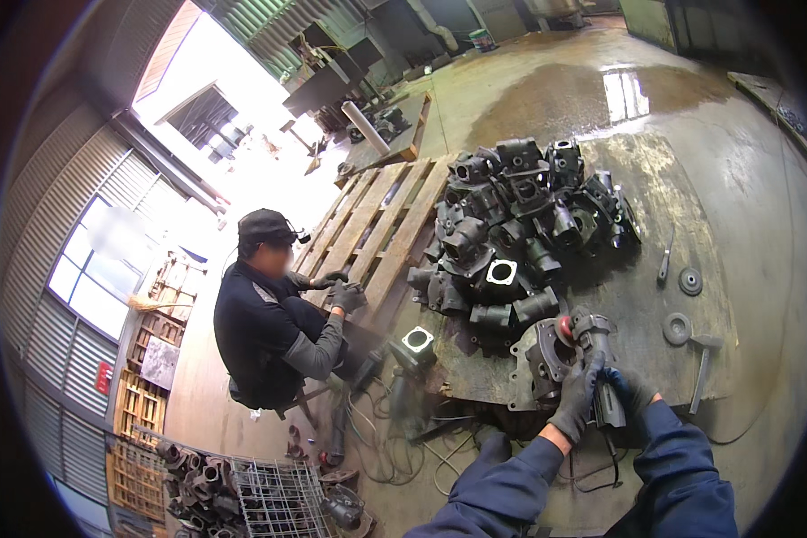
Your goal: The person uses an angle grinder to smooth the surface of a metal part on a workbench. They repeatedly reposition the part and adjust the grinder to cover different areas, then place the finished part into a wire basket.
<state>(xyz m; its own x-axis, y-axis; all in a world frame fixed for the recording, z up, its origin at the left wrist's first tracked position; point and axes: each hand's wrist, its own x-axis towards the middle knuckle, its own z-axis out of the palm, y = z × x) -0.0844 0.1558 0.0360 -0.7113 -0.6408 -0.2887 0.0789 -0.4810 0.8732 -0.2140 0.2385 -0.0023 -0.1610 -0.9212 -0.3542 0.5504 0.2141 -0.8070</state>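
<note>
- Low in the frame, right of centre, both hands wear dark grey work gloves, and blue sleeves come up from the lower edge.
- The left hand point(576, 394) is closed round the body of an angle grinder point(592, 345), fingers wrapped over its grey housing.
- The right hand point(632, 387) grips the rear handle of the same grinder, closed tight; its fingertips are hidden behind the tool.
- The grinder's red-tinged disc meets the face of a grey metal casting point(540, 359), which stands just left of the tool, on the near edge of a dark steel plate point(655, 224).
- Above the casting, in the centre of the frame, a heap of dark cast housings point(520, 224) lies on the plate; some show square machined openings.
- On the right of the plate lie two spare grinding discs point(678, 327), a hammer point(701, 359) and a wrench-like tool point(665, 260), well apart from the hands.
- Left of the heap, a wooden pallet point(377, 224) lies on the concrete floor point(735, 161), which is wet in the upper part of the frame.
- At centre left another person point(273, 314), in dark clothes and a cap, sits with gloved hands raised; a casting with a bright square opening point(415, 345) stands in front of them.
- Cables point(386, 430) trail across the floor beneath that casting.
- At lower left a wire basket point(273, 498) stands beside more castings.
</note>
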